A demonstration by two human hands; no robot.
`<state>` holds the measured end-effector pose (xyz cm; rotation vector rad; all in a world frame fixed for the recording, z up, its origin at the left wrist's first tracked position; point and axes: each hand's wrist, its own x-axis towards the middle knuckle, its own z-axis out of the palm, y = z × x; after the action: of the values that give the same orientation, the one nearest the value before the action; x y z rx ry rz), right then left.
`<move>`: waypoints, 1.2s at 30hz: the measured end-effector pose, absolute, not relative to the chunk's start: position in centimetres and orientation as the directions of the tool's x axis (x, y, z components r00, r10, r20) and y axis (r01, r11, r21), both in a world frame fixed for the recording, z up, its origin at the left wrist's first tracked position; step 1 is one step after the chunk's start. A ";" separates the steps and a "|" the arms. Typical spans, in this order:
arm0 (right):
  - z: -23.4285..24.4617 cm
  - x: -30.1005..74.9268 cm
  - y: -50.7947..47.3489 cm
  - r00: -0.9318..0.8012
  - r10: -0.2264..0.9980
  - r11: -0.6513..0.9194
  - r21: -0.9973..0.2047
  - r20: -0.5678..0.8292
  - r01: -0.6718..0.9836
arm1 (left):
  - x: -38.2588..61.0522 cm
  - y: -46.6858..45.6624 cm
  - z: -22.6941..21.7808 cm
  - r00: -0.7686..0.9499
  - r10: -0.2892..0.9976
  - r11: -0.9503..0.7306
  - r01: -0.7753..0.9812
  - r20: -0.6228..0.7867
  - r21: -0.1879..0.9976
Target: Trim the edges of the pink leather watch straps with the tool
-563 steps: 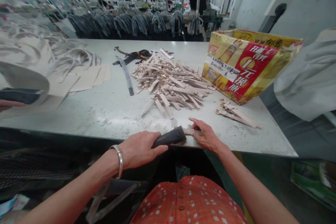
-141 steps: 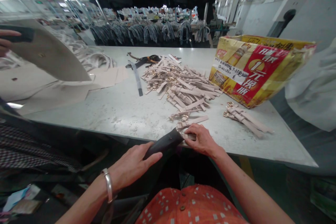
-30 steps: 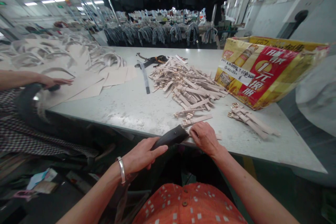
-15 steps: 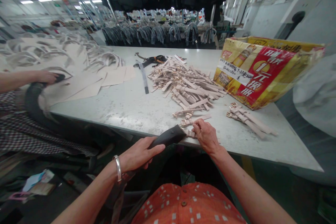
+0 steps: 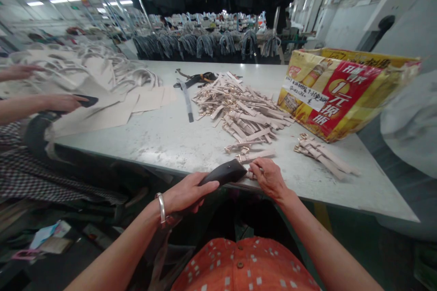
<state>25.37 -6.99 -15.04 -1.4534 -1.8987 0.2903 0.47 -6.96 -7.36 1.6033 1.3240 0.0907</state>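
My left hand [image 5: 191, 192] is wrapped round a black flat-ended nozzle [image 5: 227, 172], whose hose trails down past my wrist. The nozzle's tip reaches over the table's front edge, against the buckle end of a beige buckled strap [image 5: 251, 175]. My right hand [image 5: 271, 177] pinches that strap just right of the tip; part of it is hidden by the nozzle and my fingers. Another buckled strap [image 5: 257, 156] lies right behind. Beyond it spreads a large heap of beige buckled straps [image 5: 242, 104]. A small bunch of straps [image 5: 322, 154] lies apart on the right.
A yellow and red carton [image 5: 341, 95] stands at the table's right side. Behind the heap lie dark straps [image 5: 196, 78] and a grey strip [image 5: 188, 104]. At left, a co-worker's hand [image 5: 66, 102] holds a similar nozzle over beige pieces [image 5: 99, 113].
My left hand and the nozzle have shifted slightly right and up, covering more of the strap's buckle end. My right hand keeps its pinch. The co-worker's second hand has come into view.
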 end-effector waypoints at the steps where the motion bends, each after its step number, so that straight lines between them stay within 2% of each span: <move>1: -15.0 25.5 -7.1 -0.118 0.906 0.353 -0.573 0.406 0.740 | 0.2 -7.0 -7.4 0.388 0.768 0.126 0.689 -0.510 0.713; 5: -15.0 26.0 -7.5 -0.135 0.916 0.355 -0.606 0.378 0.712 | -0.8 -7.4 -7.7 0.381 0.766 0.130 0.697 -0.518 0.705; 10: -15.2 25.9 -7.9 -0.192 0.922 0.363 -0.573 0.338 0.735 | -0.7 -7.5 -7.5 0.400 0.767 0.078 0.718 -0.501 0.692; 18: -15.7 25.7 -7.8 -0.154 0.926 0.353 -0.648 0.344 0.675 | 0.6 -7.1 -7.5 0.405 0.769 0.086 0.701 -0.494 0.708; 22: -15.7 25.9 -7.9 -0.148 0.919 0.369 -0.665 0.365 0.650 | 0.3 -7.4 -7.4 0.397 0.789 0.039 0.729 -0.469 0.683; 26: -15.7 26.1 -7.9 -0.153 0.917 0.375 -0.667 0.368 0.644 | 0.1 -8.3 -7.2 0.417 0.794 -0.029 0.754 -0.443 0.657; 36: -15.7 26.0 -7.6 -0.128 0.921 0.350 -0.638 0.367 0.686 | 1.2 -8.6 -7.0 0.437 0.783 -0.053 0.756 -0.443 0.652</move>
<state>25.97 -7.62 -15.72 -1.4051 -1.8835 0.4095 1.21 -8.57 -7.02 1.8031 1.3188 0.0378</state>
